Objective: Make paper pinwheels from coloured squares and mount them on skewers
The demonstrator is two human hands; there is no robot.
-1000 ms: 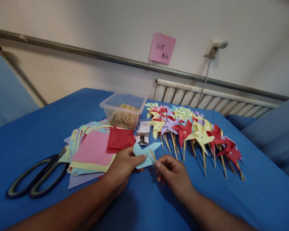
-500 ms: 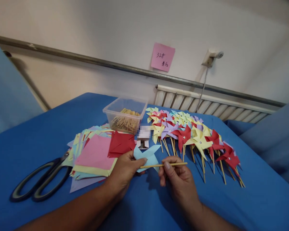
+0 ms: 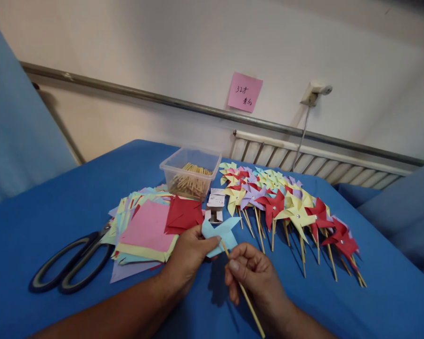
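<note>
The left hand (image 3: 189,254) pinches the blue pinwheel (image 3: 219,230). The right hand (image 3: 254,278) grips a stick (image 3: 249,303), its tip touching the pinwheel.

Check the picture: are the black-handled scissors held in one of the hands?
No: the black-handled scissors lie on the blue cloth, away from both hands.

I see a matt pale-blue paper pinwheel (image 3: 221,231) and a thin, smooth wooden stick (image 3: 245,294). The cloth (image 3: 56,197) under them is matt blue fabric, the tub (image 3: 191,170) is clear glossy plastic, and the scissors (image 3: 70,261) have dark, smooth plastic handles. The sheets (image 3: 146,226) look like flat matt paper.
</note>
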